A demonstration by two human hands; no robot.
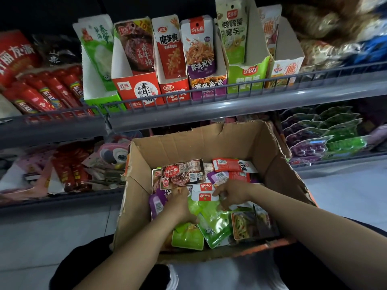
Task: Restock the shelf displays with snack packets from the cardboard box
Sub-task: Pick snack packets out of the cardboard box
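Box: the cardboard box (270,155) sits on your lap, just below the shelf rail (209,95), so both hands reach in and the displays stay close above it.
Box contents: loose packets lie in a jumbled heap. A brown steak packet (182,173) lies on top at the back left, red packets (228,165) at the back right, purple ones (156,204) along the left wall, green ones (211,225) across the front, and one pickle-print packet (243,225) at the front right.
Left hand: your left hand (178,204) is down in the middle of the box among the purple and green packets. Its fingers point into the heap and are partly hidden, so I cannot tell whether they grip anything.
Right hand: your right hand (232,194), just right of the left one, curls its fingers round a white-and-red squid packet (206,196) at the middle of the box; it looks like you are sorting out one kind.
Displays above the box: open-fronted cartons stand in a row behind the rail, each with packets upright in it: green carton (102,101) far left, then steak carton (138,88), red carton (174,92), purple squid carton (207,84), and a tall green carton (247,77).
Likely target: the squid packet probably matches the purple carton, directly above the box.
Caution: the packets are slick and flat; a loose pinch may let them slide.
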